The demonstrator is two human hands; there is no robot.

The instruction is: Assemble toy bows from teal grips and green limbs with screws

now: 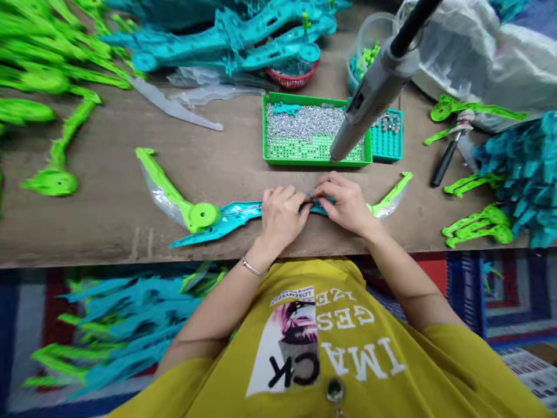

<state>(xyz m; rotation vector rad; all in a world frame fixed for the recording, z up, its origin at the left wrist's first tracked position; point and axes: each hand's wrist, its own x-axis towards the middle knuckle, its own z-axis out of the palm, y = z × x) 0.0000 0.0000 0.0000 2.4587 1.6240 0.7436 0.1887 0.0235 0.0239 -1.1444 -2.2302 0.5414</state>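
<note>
A long bow-shaped piece lies along the table's front edge, with a teal plastic body (237,216) in the middle and green arms (202,216) at both ends. Clear plastic strips (167,202) sit beneath the arms. My left hand (284,216), with a bracelet on the wrist, is closed on the middle of the teal body. My right hand (343,203) pinches at the body just to the right, its fingertips near those of my left hand. Whatever small part lies between the fingertips is too hidden to make out.
Behind my hands stands a green tray (317,163) of screws beside a teal basket (387,157). A grey electric screwdriver (369,93) hangs above them. Green and teal parts pile up left and right; a black-handled tool (444,161) lies right.
</note>
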